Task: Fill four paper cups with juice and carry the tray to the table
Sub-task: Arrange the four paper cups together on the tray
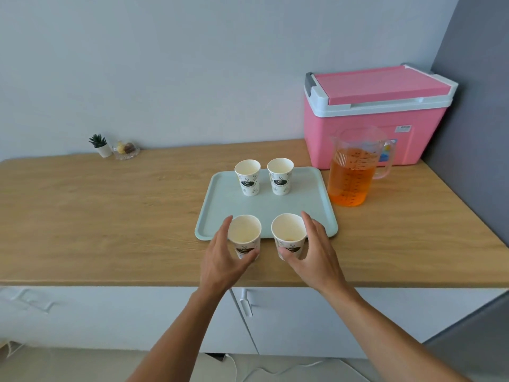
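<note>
Gripping one paper cup each, both hands sit at lower centre of the frame. The left hand (220, 260) wraps around the left near cup (244, 236); the right hand (312, 253) wraps around the right near cup (289, 235), fingers behind, thumb in front. Both cups stand upright at the near edge of the pale green tray (217, 216); I cannot tell whether they rest on it or are lifted. Two more cups, the far left cup (248, 177) and the far right cup (280, 176), stand side by side at the tray's far end. Right of the tray, just beside it, a clear pitcher (355, 172) holds orange juice. Behind it, upper right, sits a pink cooler box (371, 114) on the wooden counter (110, 216).
</note>
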